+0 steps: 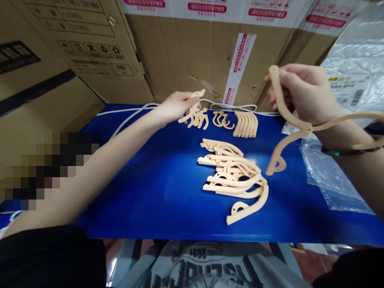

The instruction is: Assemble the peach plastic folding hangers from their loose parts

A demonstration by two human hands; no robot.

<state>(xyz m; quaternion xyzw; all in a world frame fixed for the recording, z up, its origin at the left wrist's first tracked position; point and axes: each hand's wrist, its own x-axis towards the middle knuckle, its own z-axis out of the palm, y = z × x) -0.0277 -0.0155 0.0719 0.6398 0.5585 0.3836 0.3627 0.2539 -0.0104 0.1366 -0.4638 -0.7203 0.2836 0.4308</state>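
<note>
My left hand (177, 107) reaches to the far side of the blue board (150, 192) and pinches a small beige curved piece (196, 94) above a little heap of small pieces (196, 118). My right hand (303, 93) is raised at the right, closed around a beige frame of long curved strips (288, 136) that hangs down over the board. A pile of large beige curved pieces (234, 176) lies in the middle of the board. Further back lie small hook shapes (222, 119) and a neat row of short curved strips (246, 124).
Cardboard boxes (192, 52) stand close behind the board and at the left. A white cable (129, 116) runs along the board's far edge. Clear plastic bags (330, 176) lie at the right. A blurred patch covers the left side.
</note>
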